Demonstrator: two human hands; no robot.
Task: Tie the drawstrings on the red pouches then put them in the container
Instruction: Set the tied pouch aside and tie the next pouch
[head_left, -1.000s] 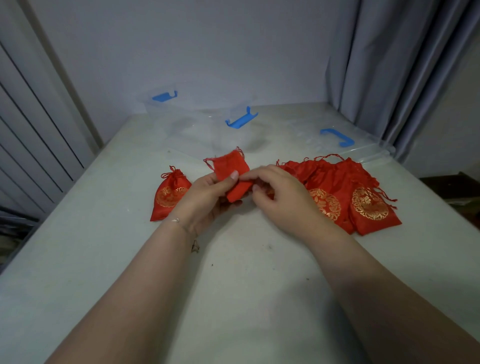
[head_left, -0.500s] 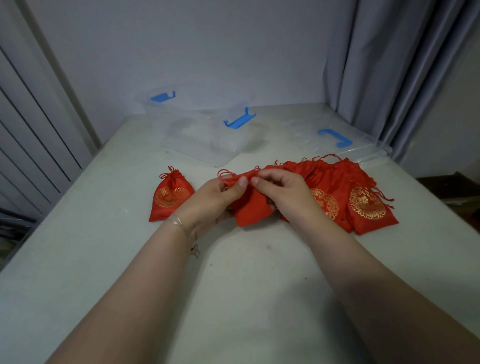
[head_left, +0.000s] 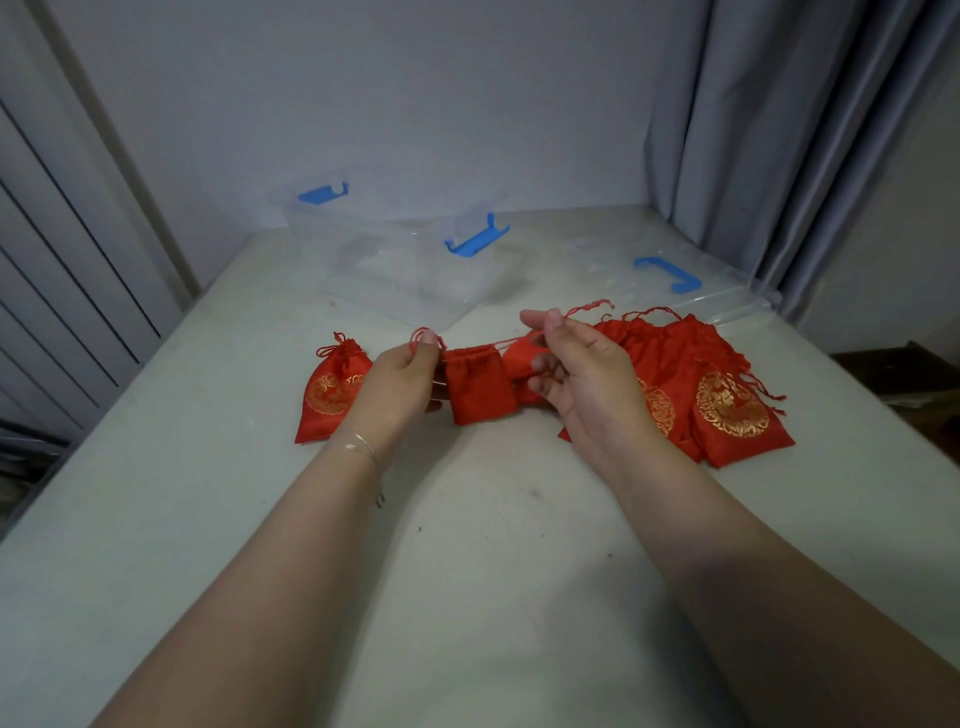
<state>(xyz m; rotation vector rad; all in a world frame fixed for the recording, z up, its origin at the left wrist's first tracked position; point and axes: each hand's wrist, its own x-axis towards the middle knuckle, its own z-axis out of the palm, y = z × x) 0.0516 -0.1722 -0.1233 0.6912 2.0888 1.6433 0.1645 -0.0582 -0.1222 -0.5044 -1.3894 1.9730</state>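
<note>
Taking the held pouch (head_left: 480, 383) as the landmark: to its left a tied pouch (head_left: 332, 395) with a gold emblem lies flat on the table (head_left: 493, 571), where it lay half a second ago. The left hand (head_left: 400, 384) is just left of the held pouch, thumb and forefinger pinching the left drawstring end (head_left: 423, 335). The held pouch hangs between the hands, its mouth now gathered narrow; earlier both hands met at its mouth, and they have since drawn apart sideways. To its right the right hand (head_left: 582, 374) pinches the right drawstring (head_left: 582, 310) between thumb and forefinger, the other fingers loosely spread. Further right a pile of red pouches (head_left: 706, 389) lies unchanged. Behind the held pouch stands the clear container (head_left: 410, 270) with blue clips, and right of that the lid (head_left: 691, 291).
</note>
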